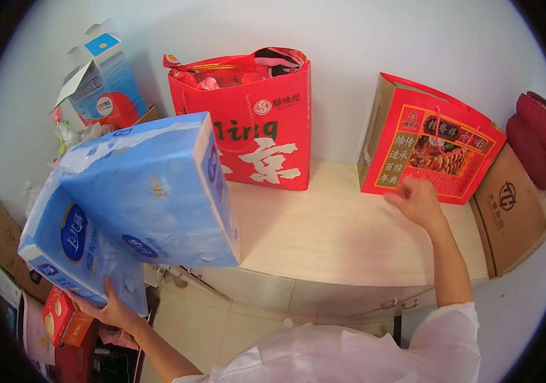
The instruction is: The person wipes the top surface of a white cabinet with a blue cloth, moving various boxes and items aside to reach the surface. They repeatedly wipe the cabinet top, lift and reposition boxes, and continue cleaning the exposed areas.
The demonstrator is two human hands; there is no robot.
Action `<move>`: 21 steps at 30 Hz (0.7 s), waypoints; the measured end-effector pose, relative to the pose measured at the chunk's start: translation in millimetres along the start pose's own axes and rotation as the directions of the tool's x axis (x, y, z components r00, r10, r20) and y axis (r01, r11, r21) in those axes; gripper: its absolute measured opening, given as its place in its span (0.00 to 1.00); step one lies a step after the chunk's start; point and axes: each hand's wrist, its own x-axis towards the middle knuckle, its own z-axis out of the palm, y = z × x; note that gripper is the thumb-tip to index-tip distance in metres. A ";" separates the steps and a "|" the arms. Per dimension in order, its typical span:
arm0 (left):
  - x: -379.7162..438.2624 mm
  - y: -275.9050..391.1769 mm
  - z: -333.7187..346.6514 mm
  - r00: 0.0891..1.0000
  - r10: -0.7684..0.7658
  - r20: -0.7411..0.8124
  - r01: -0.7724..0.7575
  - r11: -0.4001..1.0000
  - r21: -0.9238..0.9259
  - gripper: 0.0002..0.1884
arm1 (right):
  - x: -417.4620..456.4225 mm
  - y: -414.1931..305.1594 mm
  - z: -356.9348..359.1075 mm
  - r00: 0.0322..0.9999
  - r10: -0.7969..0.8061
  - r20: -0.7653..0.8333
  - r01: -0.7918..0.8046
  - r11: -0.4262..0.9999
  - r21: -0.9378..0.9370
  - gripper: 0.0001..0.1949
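Observation:
A pale-blue plastic-wrapped pack of paper tissues (158,163) is tilted at the left, partly over the cabinet top. Against it leans a second blue tissue pack (74,234), with clear film hanging between them. My left hand (110,309) grips the lower edge of this second pack, thumb on the near side. My right hand (419,201), slightly blurred, is by the lower front of a red paper gift bag (445,139) with curled fingers. Nothing shows in it, and whether it touches the bag is unclear.
A fuller red paper bag (273,124) stands against the wall. Behind the packs is an opened blue carton (110,86). A brown cardboard box (517,210) with dark-red slippers (533,139) stands at the wooden cabinet top's (330,230) right end. Red and orange boxes (64,318) sit lower left.

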 end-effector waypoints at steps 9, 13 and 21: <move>-2.8 0.6 13.0 0.997 -0.050 0.067 0.050 0.999 -0.002 0.46 | 164.4 -131.8 56.4 0.875 -0.333 -0.351 0.478 0.483 0.734 0.61; 7.0 -33.9 6.7 0.996 0.075 0.054 -0.073 0.997 -0.039 0.46 | 148.3 -165.7 77.3 0.881 -0.089 -0.465 0.473 0.204 0.857 0.40; 12.0 -42.6 19.4 0.993 -0.039 0.109 0.051 0.992 -0.113 0.41 | 48.6 -121.7 37.0 0.803 -0.004 -0.596 0.515 0.508 0.691 0.27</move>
